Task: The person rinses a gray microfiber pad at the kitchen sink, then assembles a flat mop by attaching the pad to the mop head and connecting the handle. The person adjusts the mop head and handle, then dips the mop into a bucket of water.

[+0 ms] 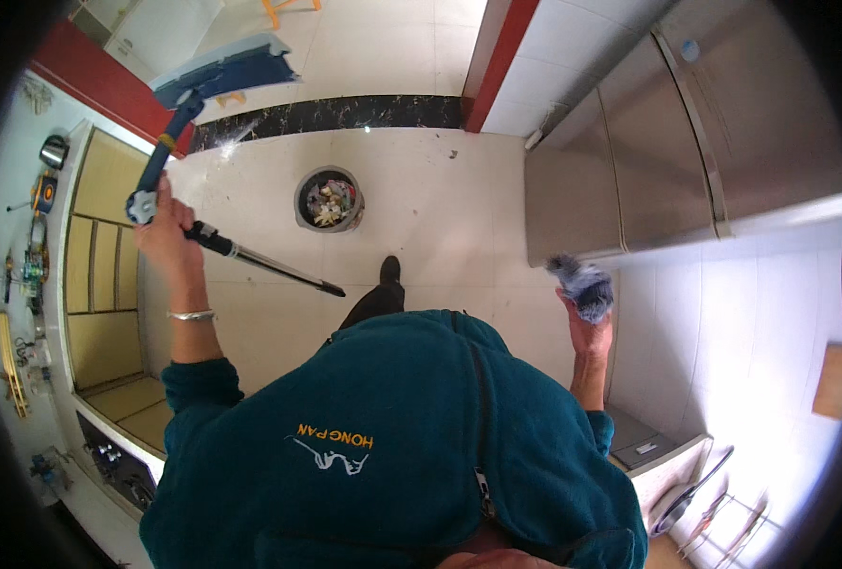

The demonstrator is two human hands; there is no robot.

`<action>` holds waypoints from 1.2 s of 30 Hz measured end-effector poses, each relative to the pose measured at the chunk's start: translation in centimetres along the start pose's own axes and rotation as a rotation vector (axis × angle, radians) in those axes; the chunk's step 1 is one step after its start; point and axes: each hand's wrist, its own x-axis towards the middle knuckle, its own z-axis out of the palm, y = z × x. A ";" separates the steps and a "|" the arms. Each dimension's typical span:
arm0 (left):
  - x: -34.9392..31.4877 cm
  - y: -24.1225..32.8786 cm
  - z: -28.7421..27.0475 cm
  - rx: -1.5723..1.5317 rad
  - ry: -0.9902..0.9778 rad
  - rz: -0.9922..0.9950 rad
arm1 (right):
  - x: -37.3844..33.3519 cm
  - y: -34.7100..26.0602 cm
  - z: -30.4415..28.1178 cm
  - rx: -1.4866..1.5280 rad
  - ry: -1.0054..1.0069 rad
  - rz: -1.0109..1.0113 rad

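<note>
My left hand (171,235) is closed around the jointed handle of a blue squeegee (231,78), held up at the left. Its wide blade points away from me, and a black and silver pole (278,269) slants from the hand toward the middle. Over at the right, my right hand (589,332) is closed on a grey fluffy bundle (587,288), which looks like a duster head. The fluff hides part of those fingers. Between the hands, farther away, a round grey bin (300,204) on the tiled floor holds mixed rubbish.
Steel-coloured cabinet doors (620,171) stand at the right. Yellow cabinets (103,261) run along the left below a counter with a kettle (55,151) and several tools. A black threshold (345,115) crosses the doorway ahead, beside a red frame (499,66). A pan (672,510) lies lower right.
</note>
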 end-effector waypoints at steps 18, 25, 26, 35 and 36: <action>22.6 -15.2 8.4 0.263 0.118 -0.092 | 22.9 6.4 -7.0 -0.397 0.639 0.663; 30.5 -16.7 17.3 0.495 0.044 0.012 | 34.4 6.9 -12.4 -1.094 0.277 0.734; 31.7 -16.7 18.6 0.518 0.099 -0.031 | 37.2 7.5 -12.2 -1.053 0.255 0.716; 39.2 -20.4 28.1 0.972 0.224 0.101 | 72.6 17.1 0.3 -1.241 -0.319 0.734; 40.5 -21.9 29.3 1.032 0.186 0.202 | 76.5 19.3 2.7 -1.391 -0.409 0.625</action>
